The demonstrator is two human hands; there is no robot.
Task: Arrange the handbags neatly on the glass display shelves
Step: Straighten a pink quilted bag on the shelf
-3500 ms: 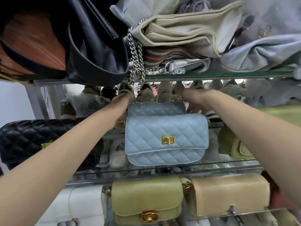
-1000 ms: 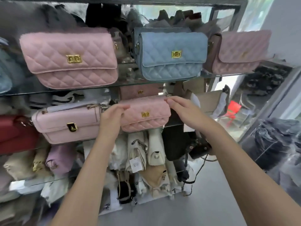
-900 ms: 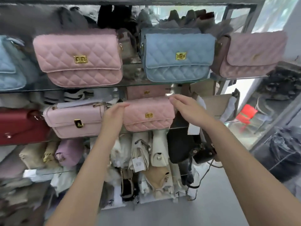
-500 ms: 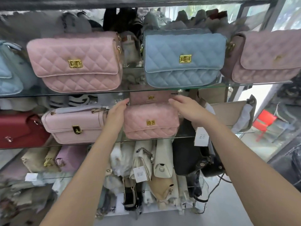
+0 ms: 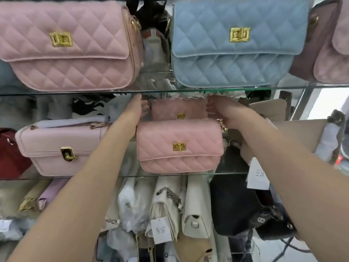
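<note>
A small pink quilted handbag (image 5: 179, 146) with a gold clasp stands upright on the middle glass shelf (image 5: 234, 173). Right behind it is a second, darker pink quilted handbag (image 5: 177, 109), partly hidden by the front one. My left hand (image 5: 135, 112) holds the rear bag's left end, and my right hand (image 5: 224, 113) holds its right end, fingers curled on it. Both hands reach in under the upper glass shelf (image 5: 188, 90), over the top of the front bag.
The upper shelf carries a large pink quilted bag (image 5: 69, 44), a blue quilted bag (image 5: 234, 44) and a mauve bag (image 5: 328, 46). A pale pink smooth bag (image 5: 62, 148) and a red bag (image 5: 9, 152) stand to the left. White bags (image 5: 170, 205) and a black bag (image 5: 236, 205) crowd below.
My hands left the top of the front pink bag and reached further back to the ends of the rear pink bag. The view moved closer to the shelves.
</note>
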